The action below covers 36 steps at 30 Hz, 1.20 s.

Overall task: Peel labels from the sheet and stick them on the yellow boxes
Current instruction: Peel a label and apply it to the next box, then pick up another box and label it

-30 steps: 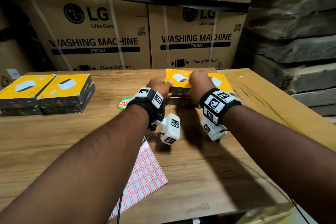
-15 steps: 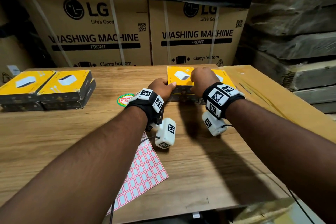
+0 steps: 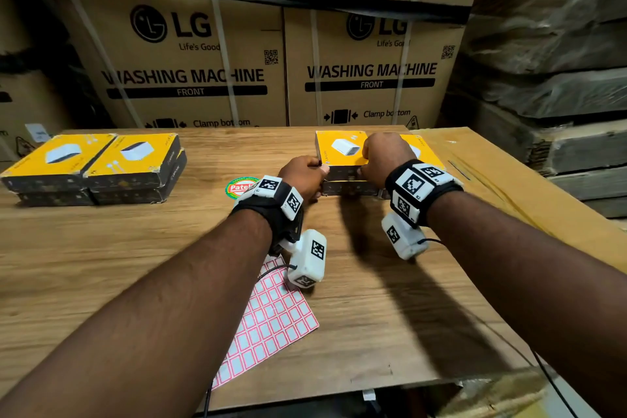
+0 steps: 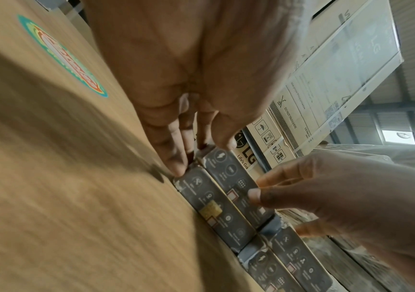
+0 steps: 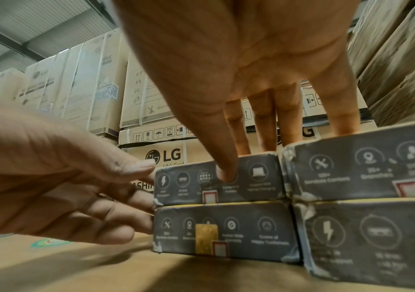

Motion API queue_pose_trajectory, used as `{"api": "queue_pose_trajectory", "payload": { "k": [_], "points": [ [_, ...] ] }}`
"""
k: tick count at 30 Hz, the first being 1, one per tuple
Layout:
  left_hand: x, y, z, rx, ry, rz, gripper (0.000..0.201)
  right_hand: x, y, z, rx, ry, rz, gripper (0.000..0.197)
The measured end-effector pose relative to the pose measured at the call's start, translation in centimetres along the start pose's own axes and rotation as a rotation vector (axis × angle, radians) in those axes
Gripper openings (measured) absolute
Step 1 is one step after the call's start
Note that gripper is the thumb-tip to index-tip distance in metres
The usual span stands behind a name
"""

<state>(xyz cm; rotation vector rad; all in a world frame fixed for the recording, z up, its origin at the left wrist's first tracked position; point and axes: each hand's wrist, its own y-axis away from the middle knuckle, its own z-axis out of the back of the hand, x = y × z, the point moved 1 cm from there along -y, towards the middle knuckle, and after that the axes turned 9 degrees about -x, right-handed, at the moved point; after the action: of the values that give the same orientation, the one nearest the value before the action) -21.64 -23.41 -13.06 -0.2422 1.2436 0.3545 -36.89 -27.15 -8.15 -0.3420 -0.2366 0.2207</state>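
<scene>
While your left hand grips the top yellow box's left end, your right hand pinches it, thumb on front, fingers on top.

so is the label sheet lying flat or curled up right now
Flat: the label sheet lies spread on the wooden table, partly under the left forearm.
</scene>
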Motion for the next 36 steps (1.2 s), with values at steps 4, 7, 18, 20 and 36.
{"api": "queue_pose_trajectory", "payload": {
  "k": [4, 7, 18, 20, 36],
  "points": [
    [-0.1, 0.6, -0.3, -0.034, 0.001, -0.009, 0.015, -0.3, 0.1, 0.4, 0.025, 0.005, 0.009, 0.030],
    [-0.2, 0.9, -0.4, -0.037, -0.014, -0.009, 0.014, -0.5, 0.1, 0.7, 0.041, -0.002, 0.015, 0.029],
    [-0.5, 1.0, -0.4, -0.023, -0.009, 0.047, 0.017, 0.4, 1.2, 1.3, 0.053, 0.049, 0.057, 0.047],
    [-0.3, 1.0, -0.3, 0.000, -0.007, 0.068, 0.019, 0.6, 1.3, 1.6, 0.043, 0.049, 0.072, 0.036],
    [-1.0, 3.0, 16.3, -0.322, -0.690, -0.079, 0.044, 15.4, 2.5, 0.8, 0.109, -0.121, 0.426, 0.044]
  ]
}}
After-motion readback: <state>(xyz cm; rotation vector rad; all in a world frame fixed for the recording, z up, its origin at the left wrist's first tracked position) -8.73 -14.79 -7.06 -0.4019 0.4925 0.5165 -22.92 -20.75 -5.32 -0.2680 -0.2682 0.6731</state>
